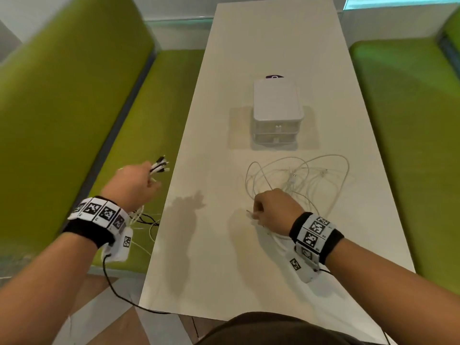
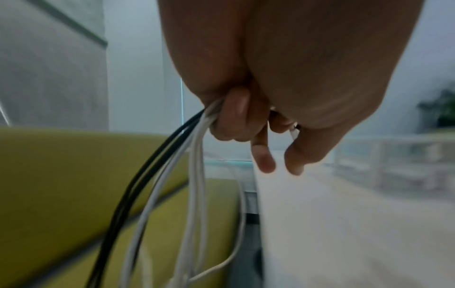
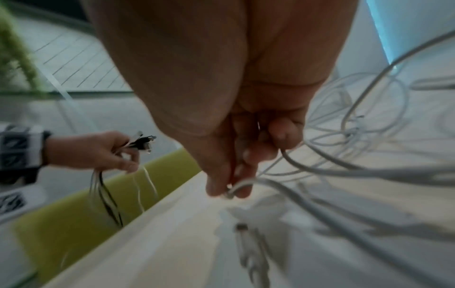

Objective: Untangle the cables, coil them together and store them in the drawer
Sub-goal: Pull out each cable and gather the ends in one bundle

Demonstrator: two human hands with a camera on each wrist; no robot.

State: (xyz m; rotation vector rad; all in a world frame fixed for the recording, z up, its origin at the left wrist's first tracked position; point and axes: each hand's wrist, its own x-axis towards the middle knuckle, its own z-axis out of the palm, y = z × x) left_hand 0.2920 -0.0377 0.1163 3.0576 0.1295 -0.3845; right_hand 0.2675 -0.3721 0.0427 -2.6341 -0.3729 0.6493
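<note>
Gripping a bundle of cables (image 1: pixel 159 166), the left hand (image 1: pixel 132 185) hangs out past the table's left edge, over the green bench seat (image 1: pixel 139 115); its fingers are curled tight round black and white leads, plug ends sticking up past the knuckles, the loose lengths (image 2: pixel 172 194) dangling down beside the table. Over on the right, the right hand (image 1: pixel 273 207) sits low on the white table (image 1: pixel 249 282), thumb and fingertips (image 3: pixel 216 187) pinched together on the end of one white cable (image 3: pixel 283 187), right at its connector. That cable runs back into the tangle of white cables (image 1: pixel 303 175), a loose nest of loops lying on the tabletop just beyond the right hand. Behind the tangle stands the small drawer unit (image 1: pixel 277 113), two clear drawers stacked under a white top, both pushed in. A dark purple card-like thing (image 1: pixel 274 76) peeks out behind it, too hidden to identify.
</note>
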